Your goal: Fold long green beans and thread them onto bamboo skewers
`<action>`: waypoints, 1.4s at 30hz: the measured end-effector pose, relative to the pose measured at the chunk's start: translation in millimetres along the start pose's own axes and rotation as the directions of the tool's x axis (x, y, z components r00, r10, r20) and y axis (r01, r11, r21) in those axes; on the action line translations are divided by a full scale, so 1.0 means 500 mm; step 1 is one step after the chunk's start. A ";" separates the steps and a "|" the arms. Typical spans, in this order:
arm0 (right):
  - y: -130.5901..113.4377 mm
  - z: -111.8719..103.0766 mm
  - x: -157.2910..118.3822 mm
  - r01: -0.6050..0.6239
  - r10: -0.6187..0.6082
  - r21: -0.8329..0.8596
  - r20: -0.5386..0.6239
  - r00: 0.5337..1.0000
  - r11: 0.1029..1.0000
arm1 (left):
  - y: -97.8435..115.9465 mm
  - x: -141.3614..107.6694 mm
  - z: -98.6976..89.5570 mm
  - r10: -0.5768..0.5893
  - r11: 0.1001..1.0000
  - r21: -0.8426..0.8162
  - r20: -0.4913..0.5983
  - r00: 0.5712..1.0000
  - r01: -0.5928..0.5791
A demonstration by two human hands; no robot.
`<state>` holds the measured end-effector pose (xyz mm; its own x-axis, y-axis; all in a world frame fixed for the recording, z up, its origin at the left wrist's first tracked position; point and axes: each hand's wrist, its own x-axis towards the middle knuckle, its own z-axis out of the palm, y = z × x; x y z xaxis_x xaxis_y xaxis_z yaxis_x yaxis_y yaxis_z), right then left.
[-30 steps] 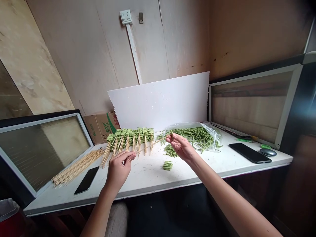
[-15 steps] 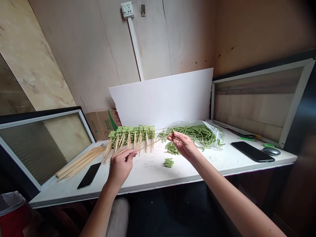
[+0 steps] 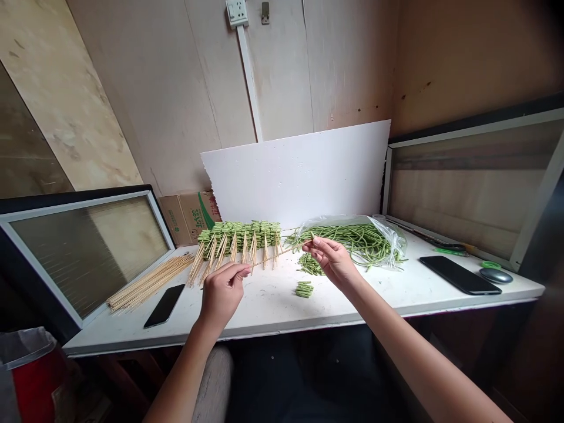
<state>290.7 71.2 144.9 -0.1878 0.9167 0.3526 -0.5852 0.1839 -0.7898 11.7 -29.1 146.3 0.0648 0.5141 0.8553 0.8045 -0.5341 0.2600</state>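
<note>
Lightly, the left hand (image 3: 222, 296) and right hand (image 3: 332, 261) pinch a bamboo skewer (image 3: 282, 254) between them, one at each end.
Just beyond the right grip, long green beans (image 3: 352, 244) lie in a plastic bag (image 3: 390, 238); past the left grip stand rows of skewered bean pieces (image 3: 240, 238) — whether the skewer's right tip holds a piece is too small to tell.
</note>
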 end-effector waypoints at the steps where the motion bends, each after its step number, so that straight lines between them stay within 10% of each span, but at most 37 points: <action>1: 0.002 0.001 -0.001 0.002 -0.002 -0.001 -0.005 1.000 1.000 | 0.000 0.000 0.000 0.004 1.000 0.006 -0.004 1.000 -0.004; 22: 0.011 0.031 -0.022 0.062 -0.062 -0.063 -0.005 0.998 0.996 | -0.011 -0.004 0.006 -0.055 0.999 0.002 0.000 0.999 0.055; 42: 0.066 0.071 -0.054 0.105 -0.067 -0.245 0.159 0.985 0.964 | 0.041 -0.014 0.046 -0.236 0.945 -0.171 0.238 0.942 0.279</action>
<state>248.6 39.8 127.2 -0.2710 0.8345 0.4797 -0.3907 0.3601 -0.8472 41.2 -28.3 135.3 0.0119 0.7698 0.6381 0.6770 -0.4758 0.5614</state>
